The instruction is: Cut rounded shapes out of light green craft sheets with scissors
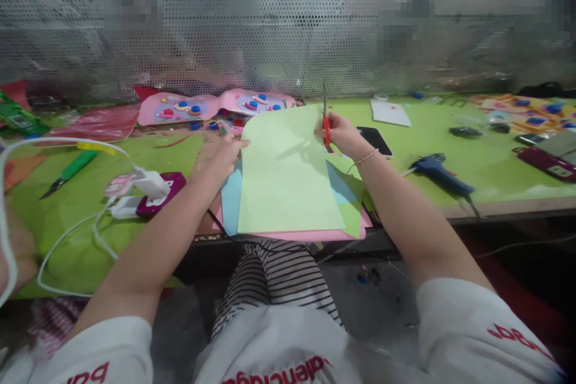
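A large pale green sheet (288,174) lies in front of me, its top left corner rounded. My left hand (230,153) pinches its left edge near that corner. In my right hand (339,132) is a pair of scissors (326,123) with red handles, the blades pointing up and away at the sheet's top right corner. Whether the blades are parted I cannot make out. Beneath the sheet, blue paper (231,201), brighter green paper (352,218) and pink paper (306,235) stick out.
A blue glue gun (443,174) and a black phone (374,140) lie to the right. On the left are a purple power strip (168,192) with white plugs and cables, and a green-handled knife (72,173). Pink decorated pieces (180,108) lie at the back before a perforated metal screen (270,24).
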Demonstrator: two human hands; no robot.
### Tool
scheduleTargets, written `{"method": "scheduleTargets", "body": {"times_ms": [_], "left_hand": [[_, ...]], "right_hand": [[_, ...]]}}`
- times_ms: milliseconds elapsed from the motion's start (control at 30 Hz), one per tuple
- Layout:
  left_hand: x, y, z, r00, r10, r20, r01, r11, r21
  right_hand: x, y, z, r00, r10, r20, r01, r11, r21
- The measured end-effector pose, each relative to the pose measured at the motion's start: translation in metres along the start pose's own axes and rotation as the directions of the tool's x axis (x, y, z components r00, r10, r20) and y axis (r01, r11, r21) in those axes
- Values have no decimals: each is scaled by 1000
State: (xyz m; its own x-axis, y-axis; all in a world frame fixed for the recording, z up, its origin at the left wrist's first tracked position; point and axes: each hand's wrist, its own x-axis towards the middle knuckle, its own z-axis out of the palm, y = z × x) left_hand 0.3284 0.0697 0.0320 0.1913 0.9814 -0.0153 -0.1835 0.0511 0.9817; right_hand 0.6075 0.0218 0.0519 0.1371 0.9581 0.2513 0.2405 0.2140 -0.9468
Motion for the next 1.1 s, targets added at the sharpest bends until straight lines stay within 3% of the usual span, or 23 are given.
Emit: {"method": "scheduleTargets", "body": {"times_ms": [100, 167, 233, 300, 367, 433, 600, 767, 933, 1000, 1100], "left_hand": [[7, 1, -5, 990, 93, -105, -77, 986, 145], [10, 0, -8, 961, 254, -111, -206, 921, 331], [9, 0, -10, 902, 431, -8, -367, 778, 510], [4, 1, -10, 836, 531, 135, -486, 605, 631], [-2, 2, -9, 804, 549, 230, -527, 477, 704], [-7, 3, -7, 808, 528, 263, -520, 427, 740], [-7, -1, -7, 836, 466, 289, -499, 429, 753], [0, -6, -12, 858, 465, 216, -436, 440, 785], [10, -12, -16, 886, 446, 127, -372, 520, 769], [14, -12, -17, 899, 429, 82, -343, 577, 741], [17, -12, -17, 911, 409, 52, -331, 649, 685]], "right_hand": [[-2, 1, 2, 995, -13, 102, 13, 1000, 3], [-3, 3, 4, 986, -29, 166, 27, 1000, 12], [-3, 6, 7, 976, -33, 214, 29, 999, 18], [-4, 7, 11, 968, -31, 248, 27, 999, 17], [-5, 7, 17, 962, -30, 272, 31, 1000, 1], [-6, 6, 22, 959, -16, 285, 24, 999, -25], [-8, 1, 27, 968, 39, 247, -15, 995, -99], [-5, 0, 11, 979, 39, 200, 14, 966, -257], [-7, -2, -13, 979, -87, 183, 182, 770, -612], [-8, -4, -19, 974, -88, 209, 208, 713, -670], [-9, -8, -22, 970, -56, 235, 206, 699, -684]]}}
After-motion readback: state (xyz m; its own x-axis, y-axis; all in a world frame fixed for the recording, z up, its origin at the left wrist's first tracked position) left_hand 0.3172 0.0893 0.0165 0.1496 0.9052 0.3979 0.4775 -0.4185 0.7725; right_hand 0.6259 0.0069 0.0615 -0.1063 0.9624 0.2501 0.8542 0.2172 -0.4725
